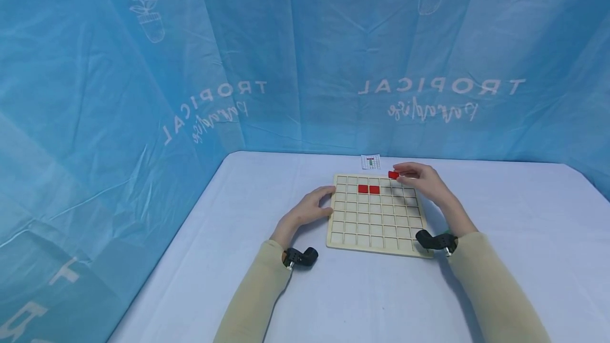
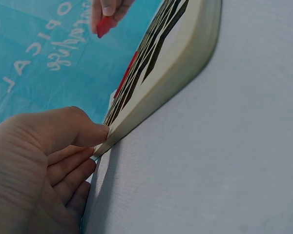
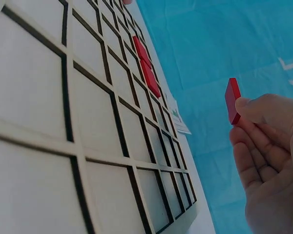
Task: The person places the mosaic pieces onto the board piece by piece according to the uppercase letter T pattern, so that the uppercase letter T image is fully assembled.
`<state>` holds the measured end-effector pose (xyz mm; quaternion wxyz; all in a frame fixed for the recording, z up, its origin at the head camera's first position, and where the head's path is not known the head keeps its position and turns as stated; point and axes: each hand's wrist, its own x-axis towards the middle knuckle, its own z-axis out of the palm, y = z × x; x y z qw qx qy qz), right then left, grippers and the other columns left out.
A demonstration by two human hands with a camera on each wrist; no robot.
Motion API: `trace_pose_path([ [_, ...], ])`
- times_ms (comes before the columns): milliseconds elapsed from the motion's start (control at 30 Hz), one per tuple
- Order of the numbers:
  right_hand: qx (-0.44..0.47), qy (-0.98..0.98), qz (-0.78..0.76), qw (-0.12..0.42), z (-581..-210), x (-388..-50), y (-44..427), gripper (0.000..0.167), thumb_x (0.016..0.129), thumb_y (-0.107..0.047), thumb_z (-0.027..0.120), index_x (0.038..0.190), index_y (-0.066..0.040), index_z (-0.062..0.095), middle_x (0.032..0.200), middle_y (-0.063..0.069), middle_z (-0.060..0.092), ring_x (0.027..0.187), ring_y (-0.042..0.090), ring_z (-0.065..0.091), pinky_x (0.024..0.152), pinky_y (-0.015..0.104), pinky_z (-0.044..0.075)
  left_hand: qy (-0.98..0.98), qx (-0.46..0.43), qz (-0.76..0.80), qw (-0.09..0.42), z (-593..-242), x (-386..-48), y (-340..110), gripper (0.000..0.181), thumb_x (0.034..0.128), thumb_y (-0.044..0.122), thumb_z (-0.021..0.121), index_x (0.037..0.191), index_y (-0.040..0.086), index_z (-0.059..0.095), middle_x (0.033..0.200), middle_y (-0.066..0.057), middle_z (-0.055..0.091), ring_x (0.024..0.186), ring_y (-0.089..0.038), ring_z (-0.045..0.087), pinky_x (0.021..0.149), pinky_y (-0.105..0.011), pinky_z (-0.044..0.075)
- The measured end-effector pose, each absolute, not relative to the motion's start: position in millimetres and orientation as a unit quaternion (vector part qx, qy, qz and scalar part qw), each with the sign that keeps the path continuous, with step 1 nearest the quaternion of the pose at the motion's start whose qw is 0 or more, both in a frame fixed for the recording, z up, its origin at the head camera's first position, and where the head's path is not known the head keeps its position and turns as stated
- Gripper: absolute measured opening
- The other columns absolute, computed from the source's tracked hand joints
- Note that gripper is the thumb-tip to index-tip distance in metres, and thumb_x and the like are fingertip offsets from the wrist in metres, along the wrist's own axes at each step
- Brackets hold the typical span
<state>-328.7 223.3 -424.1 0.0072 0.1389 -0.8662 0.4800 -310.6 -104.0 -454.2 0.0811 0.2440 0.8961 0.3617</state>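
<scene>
A square wooden grid board (image 1: 378, 248) lies on the white table. Two red tiles (image 1: 363, 189) (image 3: 150, 78) sit side by side in cells of its second row from the back. Between thumb and fingers, my right hand (image 1: 424, 180) (image 3: 276, 146) pinches another red tile (image 1: 393, 174) (image 3: 232, 101) (image 2: 104, 27), raised above the board's back right part. At the board's left edge rests my left hand (image 1: 310, 209) (image 2: 53, 161), its thumb touching the rim and its fingers relaxed beside it.
Behind the board lies a small printed card (image 1: 370, 162) with a grid and a red and green T-shaped pattern. Blue curtains (image 1: 324, 57) with white lettering stand at the back and left of the white table (image 1: 352, 300). Each wrist wears a black camera (image 1: 302, 257).
</scene>
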Motion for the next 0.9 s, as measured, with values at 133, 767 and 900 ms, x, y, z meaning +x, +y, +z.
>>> trace_pose_path([
  [133,0.137,-0.861,0.490,0.000,-423.5,-327.4,219.5,0.043,0.093,-0.018,0.062,0.130,0.003,0.053,0.127,0.020,0.055,0.112,0.033,0.053,0.094,0.043,0.047,0.896,0.245,0.362,0.080,-454.0,-310.5,-104.1,0.060,0.0881,0.011,0.062,0.144,0.005,0.038,0.147,-0.009,0.037,0.137,-0.023,0.028,0.113,-0.035,0.022],
  [767,0.150,-0.849,0.506,-0.008,-442.7,-329.7,214.1,0.039,0.092,-0.011,0.061,0.128,0.003,0.054,0.125,0.018,0.057,0.107,0.028,0.055,0.082,0.020,0.050,0.899,0.247,0.354,0.078,-454.7,-311.3,-103.4,0.061,0.0881,0.012,0.062,0.144,0.006,0.038,0.147,-0.009,0.037,0.138,-0.022,0.027,0.113,-0.034,0.022],
  [900,0.142,-0.852,0.503,-0.014,-446.4,-331.3,213.2,0.038,0.092,-0.011,0.061,0.128,0.001,0.055,0.126,0.017,0.057,0.109,0.030,0.055,0.089,0.036,0.049,0.897,0.248,0.358,0.079,-455.0,-311.4,-104.2,0.061,0.0878,0.012,0.061,0.144,0.006,0.038,0.147,-0.009,0.037,0.138,-0.023,0.027,0.113,-0.035,0.022],
])
